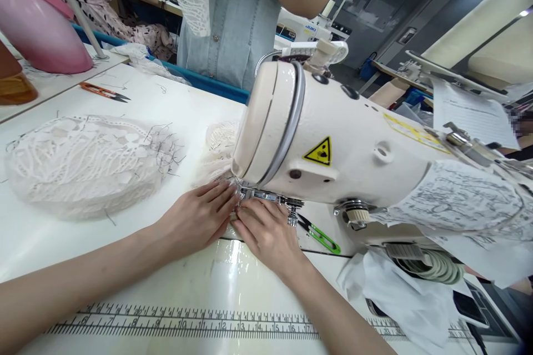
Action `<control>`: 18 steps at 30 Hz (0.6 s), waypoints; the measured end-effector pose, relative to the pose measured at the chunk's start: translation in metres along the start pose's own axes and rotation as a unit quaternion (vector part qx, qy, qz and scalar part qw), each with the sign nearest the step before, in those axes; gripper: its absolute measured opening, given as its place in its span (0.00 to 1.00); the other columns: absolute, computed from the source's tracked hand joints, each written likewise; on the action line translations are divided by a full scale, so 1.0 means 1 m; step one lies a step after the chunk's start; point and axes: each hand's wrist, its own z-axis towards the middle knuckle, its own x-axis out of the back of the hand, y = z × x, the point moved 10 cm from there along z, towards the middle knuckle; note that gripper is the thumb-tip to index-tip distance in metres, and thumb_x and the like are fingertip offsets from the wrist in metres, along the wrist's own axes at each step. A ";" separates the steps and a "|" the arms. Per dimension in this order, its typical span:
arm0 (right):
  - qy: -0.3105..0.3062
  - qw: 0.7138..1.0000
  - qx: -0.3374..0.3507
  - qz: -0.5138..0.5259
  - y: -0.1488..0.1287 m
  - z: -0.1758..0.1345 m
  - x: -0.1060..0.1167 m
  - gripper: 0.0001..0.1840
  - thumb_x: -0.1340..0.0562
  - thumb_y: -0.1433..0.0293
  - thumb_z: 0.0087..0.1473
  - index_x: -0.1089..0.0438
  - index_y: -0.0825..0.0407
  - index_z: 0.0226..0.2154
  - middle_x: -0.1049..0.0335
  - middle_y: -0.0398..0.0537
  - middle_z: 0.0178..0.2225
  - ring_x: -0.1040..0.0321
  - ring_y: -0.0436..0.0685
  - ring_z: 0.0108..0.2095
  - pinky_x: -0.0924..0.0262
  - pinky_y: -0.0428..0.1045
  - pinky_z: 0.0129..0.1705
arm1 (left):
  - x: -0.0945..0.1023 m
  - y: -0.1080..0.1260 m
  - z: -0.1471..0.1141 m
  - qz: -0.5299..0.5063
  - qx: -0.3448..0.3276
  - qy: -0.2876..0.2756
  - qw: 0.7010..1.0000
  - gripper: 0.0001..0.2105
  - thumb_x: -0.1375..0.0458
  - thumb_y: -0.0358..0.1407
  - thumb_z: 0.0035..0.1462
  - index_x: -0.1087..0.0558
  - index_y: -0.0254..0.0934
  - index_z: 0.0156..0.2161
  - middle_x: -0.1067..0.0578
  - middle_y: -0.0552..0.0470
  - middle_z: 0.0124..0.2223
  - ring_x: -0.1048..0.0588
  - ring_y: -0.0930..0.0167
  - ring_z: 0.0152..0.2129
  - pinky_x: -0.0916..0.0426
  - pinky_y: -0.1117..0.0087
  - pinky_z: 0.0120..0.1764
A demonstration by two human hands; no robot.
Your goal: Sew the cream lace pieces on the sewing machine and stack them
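A printed ruler strip [183, 324] was noted along the near worktop [50, 233] edge. Left hand [195, 216] and right hand [268, 233] were laid flat, grip released, fingers pressing lace fabric [219, 147] at the sewing machine [328, 150] foot. Green snips [318, 234] were seen just beside the right hand. A lace pile [83, 163] was recorded farther left; orange snips [104, 91] beyond.

both of the person's forearms are bare up to the frame edge, with no sleeve in view. the left hand [195, 216] and right hand [268, 233] wear no gloves, rings or watch. fingernails look short and unpainted. 2 slim wrists, uncovered.
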 end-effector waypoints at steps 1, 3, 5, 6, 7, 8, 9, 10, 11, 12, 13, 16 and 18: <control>-0.002 1.000 -0.004 -0.002 0.001 -0.001 0.000 0.13 0.43 0.66 0.68 0.24 0.52 0.37 0.21 0.44 0.40 0.29 0.52 0.40 0.43 0.50 0.42 | 0.000 0.000 0.000 0.002 0.000 -0.001 1.000 0.17 0.53 0.32 0.67 0.22 0.26 0.48 0.20 0.38 0.50 0.20 0.59 0.46 0.23 0.58 0.49; -0.003 1.000 -0.009 -0.006 0.002 -0.002 0.000 0.14 0.44 0.65 0.69 0.24 0.52 0.39 0.21 0.45 0.42 0.29 0.53 0.40 0.43 0.50 0.43 | -0.001 0.000 -0.001 0.004 0.002 -0.003 1.000 0.17 0.53 0.32 0.68 0.22 0.27 0.48 0.20 0.39 0.50 0.20 0.59 0.46 0.23 0.58 0.49; 0.000 1.000 -0.011 -0.008 0.004 -0.004 0.001 0.14 0.44 0.65 0.69 0.23 0.52 0.41 0.21 0.45 0.42 0.28 0.53 0.41 0.43 0.50 0.44 | -0.002 -0.001 -0.002 0.003 0.004 -0.008 1.000 0.17 0.52 0.32 0.68 0.22 0.27 0.49 0.20 0.39 0.51 0.20 0.58 0.47 0.23 0.58 0.50; 0.001 1.000 -0.012 -0.009 0.004 -0.005 0.001 0.14 0.44 0.65 0.69 0.23 0.52 0.41 0.21 0.45 0.42 0.28 0.53 0.41 0.43 0.50 0.44 | -0.002 0.000 -0.002 0.003 0.004 -0.010 1.000 0.17 0.52 0.32 0.68 0.22 0.27 0.49 0.21 0.39 0.51 0.20 0.58 0.47 0.23 0.57 0.50; 0.003 1.000 -0.013 -0.010 0.005 -0.005 0.001 0.14 0.44 0.64 0.69 0.23 0.51 0.42 0.21 0.45 0.43 0.28 0.53 0.42 0.42 0.50 0.43 | -0.002 0.000 -0.002 0.002 0.003 -0.012 1.000 0.17 0.52 0.32 0.67 0.22 0.27 0.49 0.21 0.39 0.51 0.20 0.58 0.47 0.23 0.57 0.50; 0.003 1.000 -0.016 -0.012 0.006 -0.006 0.001 0.14 0.43 0.64 0.68 0.23 0.51 0.42 0.21 0.44 0.43 0.28 0.53 0.42 0.42 0.49 0.42 | -0.002 0.000 -0.002 0.002 0.002 -0.013 1.000 0.17 0.52 0.32 0.67 0.22 0.27 0.49 0.21 0.38 0.51 0.20 0.58 0.47 0.23 0.57 0.50; 0.003 1.000 -0.019 -0.016 0.007 -0.007 0.002 0.13 0.43 0.64 0.68 0.23 0.51 0.42 0.21 0.44 0.43 0.28 0.52 0.41 0.42 0.49 0.40 | -0.001 0.001 -0.002 0.001 0.001 -0.012 1.000 0.17 0.52 0.32 0.67 0.22 0.27 0.49 0.21 0.38 0.51 0.20 0.58 0.47 0.23 0.57 0.50; 0.002 1.000 -0.022 -0.021 0.008 -0.007 0.002 0.13 0.42 0.64 0.68 0.23 0.51 0.43 0.21 0.43 0.43 0.27 0.52 0.40 0.42 0.49 0.38 | -0.001 0.001 -0.002 0.001 0.000 -0.011 1.000 0.17 0.52 0.32 0.67 0.22 0.27 0.49 0.21 0.38 0.51 0.20 0.58 0.47 0.23 0.57 0.50; 0.001 0.999 -0.024 -0.026 0.009 -0.008 0.002 0.13 0.42 0.64 0.67 0.23 0.50 0.43 0.21 0.43 0.43 0.27 0.52 0.39 0.42 0.49 0.36 | -0.001 0.002 -0.002 0.001 -0.001 -0.011 1.000 0.17 0.52 0.32 0.67 0.22 0.27 0.49 0.21 0.38 0.51 0.20 0.58 0.47 0.23 0.57 0.50; -0.002 0.999 -0.027 -0.031 0.010 -0.008 0.002 0.12 0.41 0.63 0.67 0.23 0.50 0.43 0.21 0.42 0.43 0.27 0.52 0.38 0.43 0.49 0.35 | -0.001 0.002 -0.002 0.001 -0.001 -0.010 1.000 0.17 0.52 0.32 0.68 0.22 0.27 0.50 0.21 0.38 0.51 0.20 0.58 0.46 0.23 0.57 0.49; -0.004 0.999 -0.029 -0.035 0.011 -0.008 0.002 0.12 0.41 0.64 0.67 0.23 0.50 0.43 0.21 0.42 0.43 0.27 0.51 0.37 0.43 0.49 0.34 | -0.001 0.002 -0.002 0.001 -0.001 -0.011 1.000 0.18 0.53 0.32 0.68 0.22 0.27 0.50 0.21 0.38 0.51 0.20 0.59 0.46 0.23 0.57 0.49; -0.009 0.999 -0.028 -0.044 0.013 -0.008 0.001 0.11 0.40 0.63 0.66 0.23 0.50 0.43 0.20 0.42 0.44 0.27 0.51 0.34 0.43 0.49 0.35 | -0.001 0.002 -0.002 0.001 -0.002 -0.011 1.000 0.18 0.53 0.33 0.68 0.23 0.28 0.50 0.21 0.38 0.51 0.20 0.59 0.46 0.23 0.57 0.49; -0.009 0.998 -0.026 -0.054 0.013 -0.008 0.001 0.12 0.40 0.63 0.67 0.23 0.49 0.43 0.20 0.43 0.44 0.27 0.51 0.33 0.42 0.49 0.36 | -0.001 0.002 -0.002 -0.001 -0.001 -0.008 1.000 0.17 0.52 0.33 0.68 0.23 0.28 0.50 0.20 0.38 0.51 0.20 0.59 0.45 0.24 0.58 0.49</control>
